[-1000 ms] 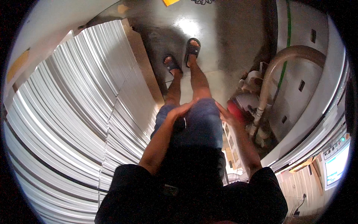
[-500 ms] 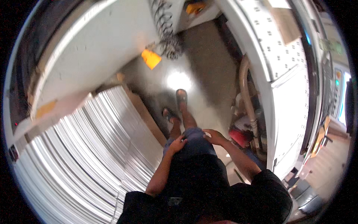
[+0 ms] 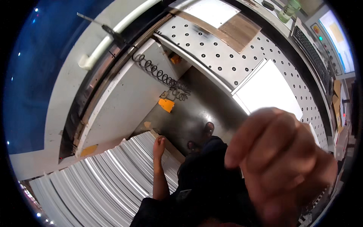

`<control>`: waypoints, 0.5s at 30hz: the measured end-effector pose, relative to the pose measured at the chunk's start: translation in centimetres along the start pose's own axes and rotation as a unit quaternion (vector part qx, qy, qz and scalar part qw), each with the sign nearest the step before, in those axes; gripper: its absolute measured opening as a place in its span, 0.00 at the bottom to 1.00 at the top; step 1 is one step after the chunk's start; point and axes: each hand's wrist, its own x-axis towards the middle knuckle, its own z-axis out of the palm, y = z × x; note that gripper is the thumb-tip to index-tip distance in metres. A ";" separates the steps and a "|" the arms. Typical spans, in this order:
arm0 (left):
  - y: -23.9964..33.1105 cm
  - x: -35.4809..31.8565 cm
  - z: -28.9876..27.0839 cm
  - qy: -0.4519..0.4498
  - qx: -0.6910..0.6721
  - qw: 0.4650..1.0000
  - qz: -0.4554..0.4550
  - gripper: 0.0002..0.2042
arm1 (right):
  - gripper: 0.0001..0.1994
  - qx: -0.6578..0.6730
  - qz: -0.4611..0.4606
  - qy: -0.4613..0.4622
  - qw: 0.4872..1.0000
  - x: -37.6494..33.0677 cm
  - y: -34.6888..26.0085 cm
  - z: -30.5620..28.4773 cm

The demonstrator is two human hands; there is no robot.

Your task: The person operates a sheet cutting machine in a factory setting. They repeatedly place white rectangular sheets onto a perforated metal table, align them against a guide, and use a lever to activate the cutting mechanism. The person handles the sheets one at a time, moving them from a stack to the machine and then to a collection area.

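Note:
My right hand (image 3: 281, 159) is raised very close to the camera, large and slightly blurred. Its fingers are curled in, and whatever they may hold is hidden. Lower down, my left hand (image 3: 159, 145) is closed, thumb over the fingers, in front of the far edge of a stack of pale sheets (image 3: 102, 178). I cannot make out anything inside it, nor whether it touches the stack. Beyond my right hand, a few white sheets (image 3: 268, 89) lie on a perforated white table (image 3: 211, 49), partly covered by the hand.
A brown board (image 3: 240, 32) with a white sheet (image 3: 208, 11) lies at the table's far end. A black coiled cable (image 3: 159, 73) hangs by a grey cabinet (image 3: 121, 96), near an orange pedal-like part (image 3: 166, 105). At right are a keyboard (image 3: 312, 53), a screen (image 3: 336, 38) and a green bottle (image 3: 289, 10).
My right hand has come up from my shorts to just before the camera. My left hand has left my thigh and moved outward to the left. The view has swung, showing more of the table.

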 end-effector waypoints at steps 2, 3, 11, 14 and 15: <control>4.2 0.1 -0.3 0.057 0.078 0.995 0.026 0.19 | 0.11 0.012 0.003 -0.031 0.999 1.9 -1.3 -0.7; 5.2 0.6 -0.7 0.067 0.045 0.996 0.035 0.19 | 0.11 0.006 0.010 -0.037 0.999 2.9 -1.8 -1.3; 23.2 1.7 -1.6 0.197 0.010 0.971 0.136 0.20 | 0.09 -0.069 0.049 -0.047 0.995 7.8 -4.1 -5.7; 31.5 2.0 -3.4 0.325 0.052 0.913 0.241 0.23 | 0.09 -0.099 0.056 -0.047 0.992 8.6 -4.0 -5.6; 33.7 2.8 -4.5 0.364 0.054 0.877 0.310 0.24 | 0.09 -0.104 0.048 -0.035 0.993 8.6 -3.2 -5.9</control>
